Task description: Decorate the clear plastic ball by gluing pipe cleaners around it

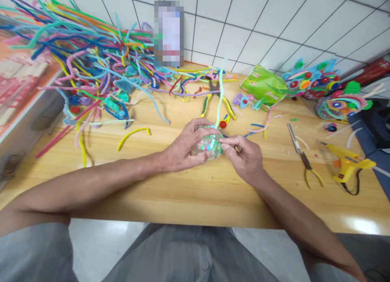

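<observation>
My left hand (185,146) is wrapped around a clear, rounded container (210,144) that shows many small coloured bits. From the right, my right hand (246,156) has thumb and forefinger pinched against the container's edge; whatever lies between those fingertips is too small to make out. A pale green pipe cleaner (219,97) rises from behind the container, and its lower end is hidden near my left fingers. Just beyond it lie a red button-like disc (223,123) and pliers (225,106) with yellow and black handles.
A large heap of pipe cleaners (100,67) covers the back left. Behind it, a phone (169,34) leans on the tiled wall. A green packet (263,85) and decorated figures (338,105) stand at back right. Scissors-like yellow pliers (309,168) and a yellow glue gun (345,160) lie right.
</observation>
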The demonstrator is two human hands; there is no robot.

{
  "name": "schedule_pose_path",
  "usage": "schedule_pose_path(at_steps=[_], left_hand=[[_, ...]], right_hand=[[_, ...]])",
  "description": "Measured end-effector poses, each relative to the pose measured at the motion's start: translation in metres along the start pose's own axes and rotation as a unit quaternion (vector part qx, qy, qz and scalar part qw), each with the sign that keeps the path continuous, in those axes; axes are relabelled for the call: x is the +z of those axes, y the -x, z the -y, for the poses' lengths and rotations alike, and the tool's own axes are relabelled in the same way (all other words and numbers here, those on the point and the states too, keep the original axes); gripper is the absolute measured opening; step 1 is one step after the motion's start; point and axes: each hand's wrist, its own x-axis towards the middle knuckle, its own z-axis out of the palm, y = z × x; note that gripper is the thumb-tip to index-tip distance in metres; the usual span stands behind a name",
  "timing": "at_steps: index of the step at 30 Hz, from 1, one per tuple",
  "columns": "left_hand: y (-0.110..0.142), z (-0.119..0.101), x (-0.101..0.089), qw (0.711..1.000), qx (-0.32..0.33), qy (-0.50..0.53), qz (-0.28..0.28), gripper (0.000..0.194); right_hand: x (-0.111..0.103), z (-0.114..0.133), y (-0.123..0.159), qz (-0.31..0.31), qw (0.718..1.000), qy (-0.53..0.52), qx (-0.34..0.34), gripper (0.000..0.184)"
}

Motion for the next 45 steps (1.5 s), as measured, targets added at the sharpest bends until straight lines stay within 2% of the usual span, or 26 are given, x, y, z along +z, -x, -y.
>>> schedule_pose_path(at_steps=[5, 14, 20, 24, 34, 38, 43, 45], left_hand=[[0.0, -0.001, -0.001, 1.0, -0.02, -0.009, 0.012, 0.057], [-0.001, 0.0, -0.002, 1.0, -0.007, -0.004, 0.006, 0.057], [-0.002, -0.002, -0.003, 1.0, -0.002, 0.001, 0.008, 0.055], [-0.001, -0.003, -0.003, 1.0, -0.011, 0.006, 0.008, 0.054], [-0.001, -0.003, -0.004, 0.999, -0.032, 0.003, 0.011, 0.053], [-0.001, -0.003, -0.004, 1.0, -0.019, -0.003, 0.017, 0.055], [0.001, -0.003, -0.005, 0.999, -0.037, -0.007, 0.022, 0.057], [0.002, -0.004, -0.005, 0.999, -0.035, -0.001, 0.019, 0.06]], right_hand=[[-0.001, 0.0, 0.001, -0.01, 1.0, -0.005, -0.01, 0.011], [-0.001, 0.001, 0.001, 0.004, 1.0, -0.01, -0.016, 0.015], [-0.002, -0.002, 0.003, 0.017, 0.996, -0.01, -0.091, 0.019], [-0.002, -0.004, 0.002, 0.023, 0.993, -0.002, -0.115, 0.022], [0.001, -0.004, 0.003, 0.024, 0.994, -0.017, -0.108, 0.021], [-0.001, -0.002, 0.01, 0.022, 0.996, -0.069, -0.048, 0.017], [-0.019, -0.014, 0.007, -0.06, 0.984, -0.094, 0.138, 0.012], [-0.035, -0.027, 0.0, -0.037, 0.98, -0.046, 0.192, 0.014]])
